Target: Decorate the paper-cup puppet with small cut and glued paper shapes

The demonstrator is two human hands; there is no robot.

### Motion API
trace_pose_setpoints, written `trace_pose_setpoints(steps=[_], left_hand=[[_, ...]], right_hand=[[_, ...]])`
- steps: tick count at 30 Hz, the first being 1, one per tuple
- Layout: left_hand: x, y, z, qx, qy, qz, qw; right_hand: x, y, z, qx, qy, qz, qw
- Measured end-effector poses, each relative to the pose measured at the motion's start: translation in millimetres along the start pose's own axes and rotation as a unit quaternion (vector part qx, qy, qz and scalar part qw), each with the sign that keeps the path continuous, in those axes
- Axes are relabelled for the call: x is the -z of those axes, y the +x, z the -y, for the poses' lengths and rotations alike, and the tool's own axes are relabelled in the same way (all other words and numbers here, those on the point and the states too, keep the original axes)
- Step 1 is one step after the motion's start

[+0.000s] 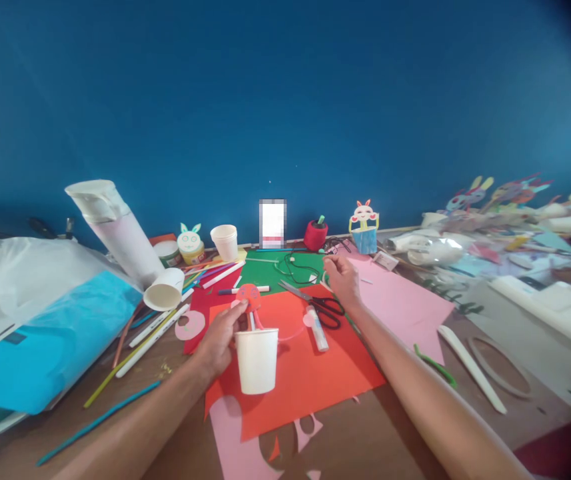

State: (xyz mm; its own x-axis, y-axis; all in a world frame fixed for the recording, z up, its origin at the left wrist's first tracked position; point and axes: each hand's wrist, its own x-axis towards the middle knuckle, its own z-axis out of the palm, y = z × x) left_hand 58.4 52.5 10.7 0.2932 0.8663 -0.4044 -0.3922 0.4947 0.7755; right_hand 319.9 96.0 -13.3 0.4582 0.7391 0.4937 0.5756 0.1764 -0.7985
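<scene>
My left hand (221, 339) is closed, thumb and fingers pinching a round red paper face (248, 296). The face stands on a pale stick above a white paper cup (257, 363). A pink strip curves out from the cup to a small pink disc at its right. My right hand (344, 277) reaches forward, fingers pinched together; what they hold, if anything, I cannot make out. Close by lie a thin dark cord (299, 275) and a pair of black-handled scissors (329, 308). A glue stick (318, 330) rests on the orange paper (305, 380).
Pens and pipe cleaners (100, 421) lie at left beside a tipped cup (164, 291). A blue cup with a paper bunny (364, 230) stands at the back right. Pink scraps (235, 443) lie in front; blurred craft supplies crowd the right side.
</scene>
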Motion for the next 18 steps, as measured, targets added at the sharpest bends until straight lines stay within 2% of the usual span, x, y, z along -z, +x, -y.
trace_pose_setpoints(steps=[5, 10, 18], left_hand=[[-1.8, -2, -1, -0.023, 0.016, -0.003, 1.0], [0.2, -2, 0, -0.027, 0.032, -0.002, 0.999], [0.5, -1, 1, -0.016, 0.038, -0.001, 0.999]], right_hand=[[18, 13, -13, -0.008, -0.049, -0.023, 0.999], [35, 25, -33, -0.03, -0.102, -0.021, 0.994], [33, 26, -45, -0.006, -0.148, 0.048, 0.988]])
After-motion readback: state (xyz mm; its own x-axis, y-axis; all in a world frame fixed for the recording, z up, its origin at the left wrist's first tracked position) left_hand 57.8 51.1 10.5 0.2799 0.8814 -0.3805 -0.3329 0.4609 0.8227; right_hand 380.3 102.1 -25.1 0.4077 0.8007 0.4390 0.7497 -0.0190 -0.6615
